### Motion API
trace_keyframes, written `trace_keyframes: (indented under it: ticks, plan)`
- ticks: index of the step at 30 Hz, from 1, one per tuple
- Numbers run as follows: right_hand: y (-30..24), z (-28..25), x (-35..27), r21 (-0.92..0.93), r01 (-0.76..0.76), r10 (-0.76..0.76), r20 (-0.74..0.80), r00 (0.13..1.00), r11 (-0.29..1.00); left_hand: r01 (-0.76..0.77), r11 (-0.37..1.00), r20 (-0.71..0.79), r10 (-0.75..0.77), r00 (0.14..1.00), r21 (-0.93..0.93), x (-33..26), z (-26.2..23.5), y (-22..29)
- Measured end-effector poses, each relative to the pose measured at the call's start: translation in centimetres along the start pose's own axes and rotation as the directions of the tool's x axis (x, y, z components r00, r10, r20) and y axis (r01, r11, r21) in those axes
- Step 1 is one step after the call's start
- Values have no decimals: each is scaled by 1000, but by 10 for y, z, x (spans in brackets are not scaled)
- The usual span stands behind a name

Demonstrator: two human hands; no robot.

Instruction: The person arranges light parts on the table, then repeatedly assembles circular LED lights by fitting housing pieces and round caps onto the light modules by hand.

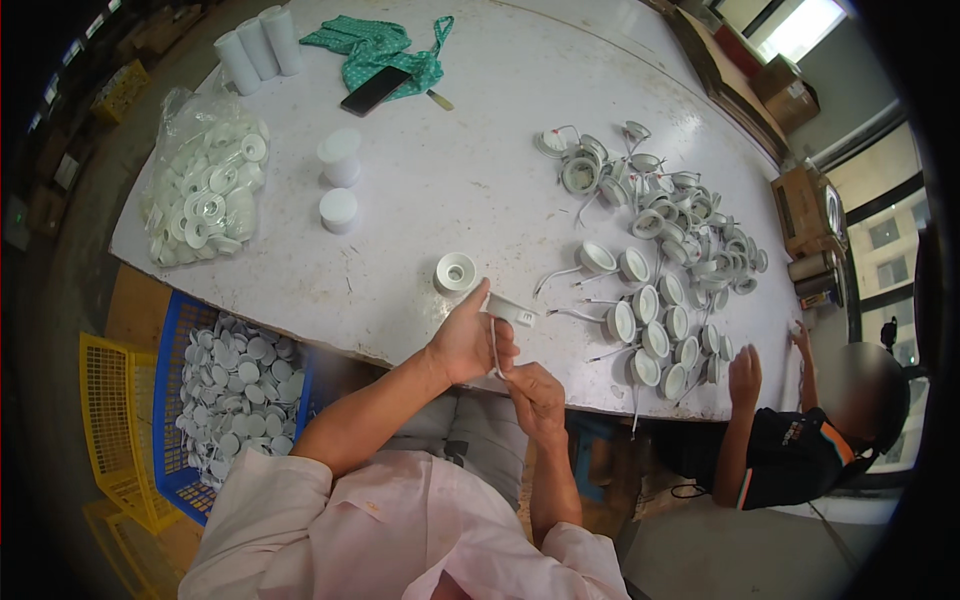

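My left hand (468, 335) is closed around a white downlight housing (512, 308), seen nearly edge-on, with its front side turned from view. A thin white cable (494, 348) runs down from it past my left fingers. Just below, my right hand (538, 398) pinches the lower part of that cable, close against the left fingertips. On the table beyond my left thumb stands a white round cup-like part (455, 272) with a hole in its middle. To the right lie several white round downlight housings (620, 321) with cables trailing off them.
A heap of wired housings (690, 215) covers the table's right. At left are a clear bag of white rings (205, 200), stacked white discs (339, 208) and a blue crate (168, 400) of discs. A phone (375, 91) touches green cloth (370, 50). A co-worker (800, 450) sits right.
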State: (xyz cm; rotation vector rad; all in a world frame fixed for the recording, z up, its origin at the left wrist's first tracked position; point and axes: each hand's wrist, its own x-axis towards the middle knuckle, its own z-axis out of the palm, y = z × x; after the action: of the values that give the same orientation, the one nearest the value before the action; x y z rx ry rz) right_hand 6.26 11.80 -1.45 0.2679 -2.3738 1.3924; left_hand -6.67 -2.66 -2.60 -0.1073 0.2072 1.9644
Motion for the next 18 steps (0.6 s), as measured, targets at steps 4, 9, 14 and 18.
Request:
trace_keyframes:
  ticks: [4,9,14,18]
  plan:
    - [-11,-7,-5,-89,3,0,40,999,996,-56,980,-43,66,997,189,-14,17,-11]
    - [-4,7,-27,-38,-284,284,-4,959,958,-135,882,42,130,991,452,-22,27,-11]
    - [-23,43,-33,350,-569,565,123,816,744,-231,386,72,383,921,893,-23,40,-10]
    - [-40,56,-19,618,-718,632,425,648,321,-136,291,-7,442,897,947,-23,22,-12]
